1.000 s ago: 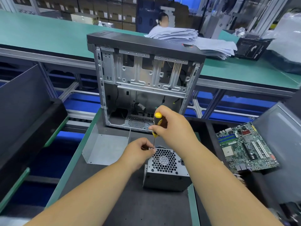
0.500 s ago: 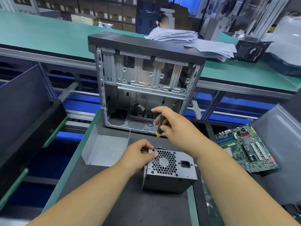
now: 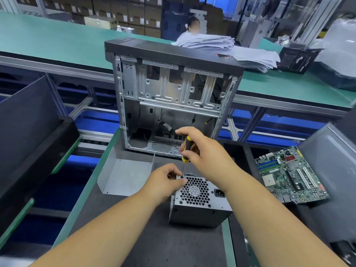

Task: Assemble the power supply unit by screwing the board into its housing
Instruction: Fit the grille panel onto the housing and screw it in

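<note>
A grey power supply unit (image 3: 200,209) stands on the dark work mat, its honeycomb fan grille and power socket facing up. My right hand (image 3: 204,153) grips a yellow-and-black screwdriver (image 3: 186,150) held nearly upright, its tip at the unit's top left corner. My left hand (image 3: 165,182) grips that same corner, thumb on the grille edge and fingers curled beside the screwdriver tip. The screw itself is too small to make out.
An open metal computer case (image 3: 173,89) stands upright right behind the hands. A bent grey metal cover (image 3: 123,174) lies to the left, a green motherboard (image 3: 290,174) to the right beside a grey panel (image 3: 331,160). Paper stacks (image 3: 221,45) sit on the far green bench.
My right hand slid down the screwdriver handle and turned, so the handle's yellow top is now less exposed. The left hand stayed at the unit's corner. The view shifted slightly.
</note>
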A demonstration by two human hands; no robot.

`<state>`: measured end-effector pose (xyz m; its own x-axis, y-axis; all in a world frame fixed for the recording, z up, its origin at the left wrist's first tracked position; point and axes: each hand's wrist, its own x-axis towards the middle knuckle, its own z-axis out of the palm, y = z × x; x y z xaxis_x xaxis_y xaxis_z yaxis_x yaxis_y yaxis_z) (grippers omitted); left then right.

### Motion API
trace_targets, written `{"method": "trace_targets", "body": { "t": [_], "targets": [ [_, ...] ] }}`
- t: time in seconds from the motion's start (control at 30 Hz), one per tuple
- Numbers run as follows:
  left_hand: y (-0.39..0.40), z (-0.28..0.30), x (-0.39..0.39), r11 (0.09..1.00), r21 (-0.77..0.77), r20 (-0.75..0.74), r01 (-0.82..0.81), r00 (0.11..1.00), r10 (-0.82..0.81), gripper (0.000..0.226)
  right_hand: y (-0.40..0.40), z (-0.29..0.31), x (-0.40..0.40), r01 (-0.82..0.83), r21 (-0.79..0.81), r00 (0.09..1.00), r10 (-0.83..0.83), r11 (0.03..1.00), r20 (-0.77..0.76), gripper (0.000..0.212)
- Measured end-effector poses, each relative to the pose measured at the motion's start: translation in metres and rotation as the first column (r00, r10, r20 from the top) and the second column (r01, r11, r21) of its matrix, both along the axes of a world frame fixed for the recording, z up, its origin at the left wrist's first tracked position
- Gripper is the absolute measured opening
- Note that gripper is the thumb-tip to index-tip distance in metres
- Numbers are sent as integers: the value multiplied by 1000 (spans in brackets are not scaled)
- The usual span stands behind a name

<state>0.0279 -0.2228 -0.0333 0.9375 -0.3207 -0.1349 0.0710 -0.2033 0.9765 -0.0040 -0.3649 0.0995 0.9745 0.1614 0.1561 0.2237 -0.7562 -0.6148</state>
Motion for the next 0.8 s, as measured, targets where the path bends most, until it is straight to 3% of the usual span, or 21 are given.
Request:
{"method": "trace_targets", "body": {
  "t": [0.2,0.4,0.67,0.8],
  "targets": [
    [-2,2,-1,1000,8,-1,-15,1000,15,18,4,-5,1,83,-89,992,-73,993,104,33],
    [-2,4,-1,1000,6,-10,-11,1000,11,20,7,3,3,-26,-155,1000,25,988,-9,55],
    [-3,1,-4,999,33,25,-27,999,26,18,3,5,7,65,-130,996,-57,989,62,27],
    [-3,0,-5,999,42,51,-35,998,32,18,4,2,6,131,-143,987,-116,981,109,30]
  ]
}}
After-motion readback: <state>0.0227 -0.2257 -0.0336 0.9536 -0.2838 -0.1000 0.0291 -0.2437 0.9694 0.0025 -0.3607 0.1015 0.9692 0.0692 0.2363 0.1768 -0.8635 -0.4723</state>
